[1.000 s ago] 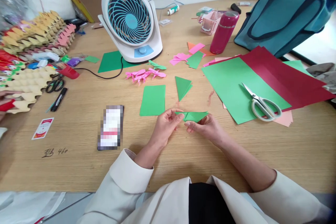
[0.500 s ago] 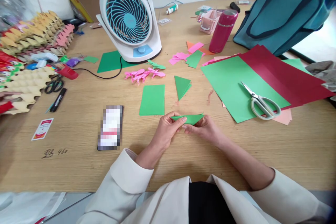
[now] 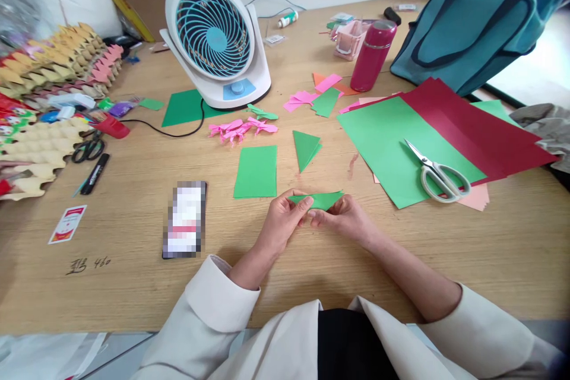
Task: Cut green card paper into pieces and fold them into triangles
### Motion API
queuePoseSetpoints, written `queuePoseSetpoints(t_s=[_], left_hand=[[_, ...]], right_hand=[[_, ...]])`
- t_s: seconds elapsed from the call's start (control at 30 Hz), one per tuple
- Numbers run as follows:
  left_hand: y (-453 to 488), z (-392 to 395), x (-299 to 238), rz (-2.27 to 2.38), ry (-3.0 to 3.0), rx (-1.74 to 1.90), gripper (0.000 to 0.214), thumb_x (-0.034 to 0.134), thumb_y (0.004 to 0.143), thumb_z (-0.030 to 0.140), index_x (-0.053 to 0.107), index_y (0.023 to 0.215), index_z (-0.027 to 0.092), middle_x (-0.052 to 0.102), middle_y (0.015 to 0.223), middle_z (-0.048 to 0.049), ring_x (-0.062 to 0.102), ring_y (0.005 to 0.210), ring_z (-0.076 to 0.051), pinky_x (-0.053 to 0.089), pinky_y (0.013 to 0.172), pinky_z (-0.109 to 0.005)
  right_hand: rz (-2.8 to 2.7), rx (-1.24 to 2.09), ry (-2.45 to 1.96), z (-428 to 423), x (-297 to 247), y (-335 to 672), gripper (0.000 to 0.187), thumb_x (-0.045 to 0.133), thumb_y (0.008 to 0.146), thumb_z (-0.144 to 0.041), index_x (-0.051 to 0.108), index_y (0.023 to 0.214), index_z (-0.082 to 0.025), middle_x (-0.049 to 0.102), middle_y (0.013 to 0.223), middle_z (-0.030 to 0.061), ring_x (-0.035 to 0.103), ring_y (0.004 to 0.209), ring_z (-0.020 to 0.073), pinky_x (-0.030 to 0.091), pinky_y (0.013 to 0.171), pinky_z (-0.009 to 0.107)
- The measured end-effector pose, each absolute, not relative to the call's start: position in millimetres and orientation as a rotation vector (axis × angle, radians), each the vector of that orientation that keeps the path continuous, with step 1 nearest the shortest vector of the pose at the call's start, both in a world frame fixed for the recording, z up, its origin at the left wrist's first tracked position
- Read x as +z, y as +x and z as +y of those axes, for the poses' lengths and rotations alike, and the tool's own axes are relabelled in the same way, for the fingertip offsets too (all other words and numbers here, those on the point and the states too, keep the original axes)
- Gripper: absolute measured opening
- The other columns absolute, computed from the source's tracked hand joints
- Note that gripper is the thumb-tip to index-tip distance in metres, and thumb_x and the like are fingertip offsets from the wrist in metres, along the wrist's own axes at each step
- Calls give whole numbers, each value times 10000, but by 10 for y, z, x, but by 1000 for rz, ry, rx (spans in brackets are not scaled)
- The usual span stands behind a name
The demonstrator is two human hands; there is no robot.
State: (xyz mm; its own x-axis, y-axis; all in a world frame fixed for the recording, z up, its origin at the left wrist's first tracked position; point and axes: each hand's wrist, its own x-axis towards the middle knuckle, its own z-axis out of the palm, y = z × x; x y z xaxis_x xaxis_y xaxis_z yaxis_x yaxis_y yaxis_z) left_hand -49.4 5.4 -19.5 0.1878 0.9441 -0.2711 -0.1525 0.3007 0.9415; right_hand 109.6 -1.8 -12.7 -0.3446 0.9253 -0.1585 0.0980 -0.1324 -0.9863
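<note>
Close to my body, a folded piece of green paper [image 3: 324, 200] is held between both hands, its long edge running left to right. My left hand [image 3: 285, 219] pinches its left part, thumb on the near face. My right hand [image 3: 342, 217] grips the right end, with the thumb near the lower edge. The fingers behind the paper are hidden. Just beyond my hands lie a stack of green paper rectangles [image 3: 256, 172] and some green paper triangles [image 3: 306, 149]. Pink folded paper pieces [image 3: 240, 129] sit farther back, with a green one [image 3: 262, 111] beside them.
White-handled scissors [image 3: 445, 184] rest on large green [image 3: 378, 142] and dark red sheets [image 3: 472, 124] at the right. A phone [image 3: 184, 219] lies left of my hands. A fan [image 3: 247, 65], a pink bottle [image 3: 373, 56] and a teal bag [image 3: 472, 35] stand at the back.
The view has shifted slightly. Both hands keep nearly the same hold on the green paper, and my left thumb has moved very little.
</note>
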Motion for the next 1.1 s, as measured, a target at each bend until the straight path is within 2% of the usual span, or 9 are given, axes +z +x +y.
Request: queuePoseSetpoints(t_s=[0.13, 0.3, 0.43, 0.53, 0.67, 0.77, 0.9, 1.03, 1.1], left_hand=[[-523, 90, -211, 1111, 991, 961, 381, 809, 679, 470, 612, 669, 144, 581, 571, 27, 438, 484, -61, 347, 450, -198], [-580, 148, -216, 1153, 1017, 968, 380, 802, 681, 479, 637, 710, 137, 550, 575, 39, 404, 481, -58, 329, 430, -200], [-595, 146, -255, 1143, 1033, 898, 381, 815, 664, 461, 648, 778, 139, 598, 637, 22, 467, 531, -75, 376, 446, -195], [-591, 126, -276, 1169, 1059, 829, 372, 821, 653, 446, 650, 755, 132, 613, 619, 11, 512, 537, -85, 404, 467, -197], [-577, 111, -231, 1193, 1043, 836, 382, 803, 673, 459, 642, 799, 137, 681, 718, -27, 635, 622, -130, 471, 512, -212], [-566, 112, -175, 1145, 969, 859, 398, 796, 682, 471, 608, 840, 158, 688, 769, -18, 685, 660, -152, 512, 523, -223], [-564, 118, -166, 1107, 958, 957, 371, 813, 678, 430, 562, 742, 165, 606, 668, 35, 619, 591, -102, 518, 508, -203], [-564, 110, -233, 1058, 1041, 903, 320, 819, 678, 382, 649, 812, 147, 616, 700, 21, 554, 601, -87, 504, 490, -189], [-563, 109, -265, 1087, 1072, 909, 294, 807, 692, 376, 657, 785, 141, 599, 677, 20, 525, 590, -85, 477, 467, -180]], right_hand=[[-1390, 1564, -1191, 6, -125, 1113, 498, 748, 674, -645, 626, 576, -172, 548, 525, -4, 419, 496, 98, 282, 452, 247], [-1194, 1485, -1251, 65, -201, 1184, 450, 777, 667, -603, 635, 646, -176, 588, 565, -7, 473, 533, 109, 350, 517, 253], [-1135, 1414, -1285, 77, -255, 1201, 425, 785, 680, -561, 619, 587, -182, 575, 527, -11, 464, 518, 104, 343, 530, 259], [-1123, 1401, -1288, 72, -274, 1193, 415, 775, 698, -547, 614, 575, -185, 576, 525, -10, 458, 515, 103, 336, 532, 262], [-1093, 1413, -1267, 73, -262, 1181, 391, 775, 701, -532, 607, 618, -189, 572, 538, -19, 458, 525, 105, 325, 531, 262], [-1112, 1443, -1252, 68, -243, 1172, 377, 773, 705, -523, 601, 665, -190, 558, 553, -29, 442, 530, 103, 311, 522, 259], [-1176, 1477, -1231, 48, -244, 1165, 395, 760, 715, -536, 581, 665, -189, 527, 558, -35, 406, 529, 97, 286, 509, 257], [-1200, 1482, -1223, 36, -264, 1170, 382, 744, 743, -520, 583, 659, -184, 508, 555, -39, 395, 535, 93, 282, 516, 256], [-1227, 1495, -1225, 36, -272, 1174, 367, 729, 760, -512, 607, 676, -176, 541, 584, -26, 422, 556, 98, 303, 533, 257]])
